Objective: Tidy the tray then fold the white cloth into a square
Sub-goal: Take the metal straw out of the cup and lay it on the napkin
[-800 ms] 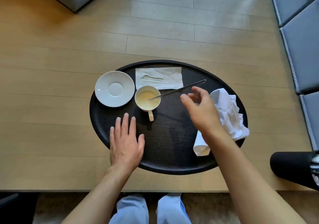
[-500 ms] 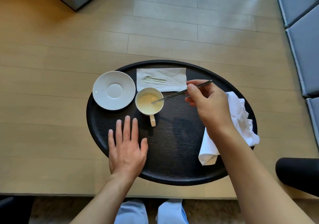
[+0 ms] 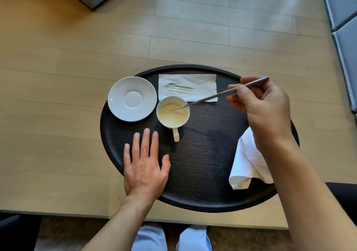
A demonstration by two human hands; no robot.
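Pinched between thumb and fingers of the right hand (image 3: 264, 107), a metal spoon (image 3: 222, 94) is held by its handle, its bowl end dipped into the cup (image 3: 172, 113) of pale liquid. Flat and spread, the left hand (image 3: 144, 163) is laid on the near left edge of the black tray (image 3: 202, 154). A saucer (image 3: 132, 99) is seen just left of the cup and a paper napkin (image 3: 187, 86) behind it. The white cloth (image 3: 247, 163) is crumpled at the tray's right side, partly hidden under the right forearm.
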